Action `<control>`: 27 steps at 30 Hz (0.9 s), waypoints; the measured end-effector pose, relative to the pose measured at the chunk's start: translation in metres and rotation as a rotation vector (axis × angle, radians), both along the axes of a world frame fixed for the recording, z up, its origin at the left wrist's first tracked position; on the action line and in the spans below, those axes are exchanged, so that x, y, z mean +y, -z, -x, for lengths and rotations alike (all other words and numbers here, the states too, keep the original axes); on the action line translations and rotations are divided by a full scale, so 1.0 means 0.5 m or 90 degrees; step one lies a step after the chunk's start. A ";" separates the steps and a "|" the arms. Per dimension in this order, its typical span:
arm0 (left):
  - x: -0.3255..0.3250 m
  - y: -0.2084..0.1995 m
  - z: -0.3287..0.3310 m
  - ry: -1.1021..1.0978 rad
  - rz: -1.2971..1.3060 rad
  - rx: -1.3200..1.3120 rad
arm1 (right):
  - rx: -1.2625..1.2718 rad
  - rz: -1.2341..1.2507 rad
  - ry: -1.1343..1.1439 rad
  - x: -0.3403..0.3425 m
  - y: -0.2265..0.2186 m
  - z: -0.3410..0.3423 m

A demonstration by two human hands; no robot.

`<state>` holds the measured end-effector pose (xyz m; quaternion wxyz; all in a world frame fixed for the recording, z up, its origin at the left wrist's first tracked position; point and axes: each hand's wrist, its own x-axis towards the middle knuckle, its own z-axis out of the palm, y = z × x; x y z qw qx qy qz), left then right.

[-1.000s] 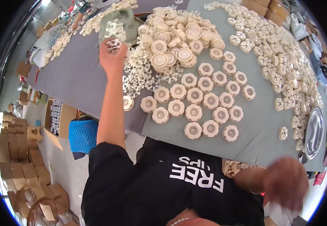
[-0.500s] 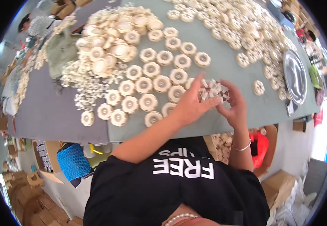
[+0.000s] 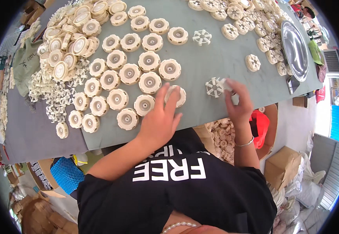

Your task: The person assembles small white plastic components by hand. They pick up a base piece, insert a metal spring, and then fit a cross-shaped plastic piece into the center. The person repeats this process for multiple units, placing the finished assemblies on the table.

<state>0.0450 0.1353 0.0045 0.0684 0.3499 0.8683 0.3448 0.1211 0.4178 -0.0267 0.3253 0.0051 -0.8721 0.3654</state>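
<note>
My left hand (image 3: 158, 120) reaches over a cream round cap (image 3: 181, 96) with its fingers stretched out and resting on it. The thumb stands apart, to the right. To its left and beyond lie loose rows of similar round caps (image 3: 129, 74), ring side up. My right hand (image 3: 239, 104) is bent, its fingertips pinching a small whitish spoked piece (image 3: 225, 84), blurred by motion. Just left of those fingertips a white spoked wheel-shaped piece (image 3: 214, 88) lies flat on the table. Another spoked piece (image 3: 202, 37) lies farther off.
Heaped cream caps (image 3: 79, 23) and a pile of small spoked pieces (image 3: 60, 103) cover the far left. Spoked round parts (image 3: 239, 25) spread over the far right, beside a shiny oval tray (image 3: 294, 50). Below the table edge stands a box of cream parts (image 3: 221, 136).
My hands have parted from a shared cluster of white spoked pieces. The left has moved left to a cap; the right stays on the right. Two spoked pieces now lie on the table. The view has shifted.
</note>
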 end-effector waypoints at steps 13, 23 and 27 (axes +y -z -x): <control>-0.002 0.051 -0.002 0.038 -0.154 -0.206 | -0.385 -0.002 0.119 0.085 -0.051 -0.021; -0.027 0.045 0.005 0.055 -0.285 -0.365 | -0.317 0.060 -0.135 -0.117 -0.125 -0.001; -0.028 0.051 0.008 0.062 -0.317 -0.397 | -0.280 0.009 -0.169 -0.173 -0.106 0.010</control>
